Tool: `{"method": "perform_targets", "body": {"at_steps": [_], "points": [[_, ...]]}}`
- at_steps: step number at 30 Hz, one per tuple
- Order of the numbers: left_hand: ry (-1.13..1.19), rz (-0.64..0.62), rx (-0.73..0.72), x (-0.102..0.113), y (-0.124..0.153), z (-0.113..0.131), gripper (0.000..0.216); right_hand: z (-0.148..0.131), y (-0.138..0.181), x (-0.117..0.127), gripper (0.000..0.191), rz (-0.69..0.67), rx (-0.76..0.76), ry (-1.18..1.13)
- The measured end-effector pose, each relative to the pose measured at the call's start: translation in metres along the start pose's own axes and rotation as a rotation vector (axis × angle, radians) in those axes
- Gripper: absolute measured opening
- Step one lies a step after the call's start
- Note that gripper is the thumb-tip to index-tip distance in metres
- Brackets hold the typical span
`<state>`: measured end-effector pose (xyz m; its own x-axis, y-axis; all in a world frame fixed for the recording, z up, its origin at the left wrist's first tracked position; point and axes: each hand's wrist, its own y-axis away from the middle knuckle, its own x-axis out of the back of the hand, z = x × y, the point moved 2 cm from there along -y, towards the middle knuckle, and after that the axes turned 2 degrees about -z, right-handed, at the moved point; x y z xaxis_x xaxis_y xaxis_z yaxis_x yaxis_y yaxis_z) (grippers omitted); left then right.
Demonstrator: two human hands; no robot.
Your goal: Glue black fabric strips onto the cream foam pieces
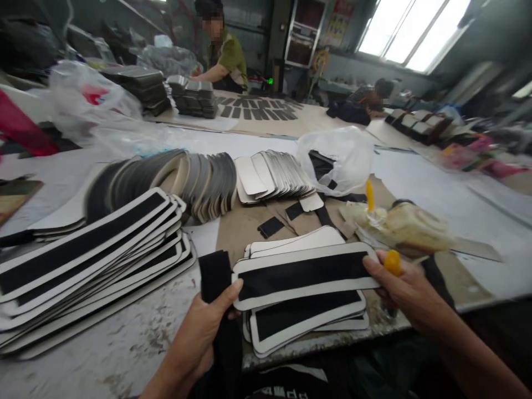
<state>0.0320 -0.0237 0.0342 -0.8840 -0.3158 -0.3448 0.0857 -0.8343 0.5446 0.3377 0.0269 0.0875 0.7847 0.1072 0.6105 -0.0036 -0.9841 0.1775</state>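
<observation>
A long white panel with a black strip along its middle (305, 272) is stretched between my two hands. My left hand (201, 327) is closed at its left end, thumb on the border. A black fabric band (215, 274) rises behind that thumb and hangs below the hand. My right hand (401, 282) pinches the panel's right end, thumb on top. A yellow tip (392, 262) sticks up at the right fingers; the rest of that object is hidden. Beneath the held panel lie similar panels (307, 318) in a loose pile, partly covered.
A tall stack of black-and-white panels (95, 260) lies at left. Behind are curved grey pieces (211, 185), small white panels (276, 174) and a plastic bag (341, 160). A yellowish container (415, 224) with a yellow nozzle (369, 195) lies right. Two people work farther back.
</observation>
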Motion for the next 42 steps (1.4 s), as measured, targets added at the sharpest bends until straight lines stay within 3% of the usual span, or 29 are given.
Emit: {"method": "perform_targets", "body": {"at_steps": [4,10,21,26,34,42], "points": [[0.048,0.096,0.054,-0.001,0.000,0.001,0.043,0.003,0.000,-0.004,0.043,-0.090,-0.042,-0.180],[0.027,0.137,0.091,-0.004,0.000,0.002,0.052,0.014,0.002,-0.009,0.042,-0.167,-0.133,-0.379],[0.212,0.044,0.325,0.000,0.012,-0.014,0.020,0.031,0.016,-0.008,0.036,-0.335,-0.171,-0.762],[0.054,0.027,0.207,0.006,0.013,-0.026,0.029,0.046,0.022,-0.012,0.037,-0.321,-0.218,-0.676],[-0.157,0.157,0.035,0.007,0.010,-0.037,0.039,0.057,0.030,-0.020,0.045,-0.243,-0.273,-0.405],[-0.244,0.188,-0.010,0.015,0.006,-0.048,0.034,0.065,0.032,-0.026,0.040,-0.145,-0.226,-0.224]]}}
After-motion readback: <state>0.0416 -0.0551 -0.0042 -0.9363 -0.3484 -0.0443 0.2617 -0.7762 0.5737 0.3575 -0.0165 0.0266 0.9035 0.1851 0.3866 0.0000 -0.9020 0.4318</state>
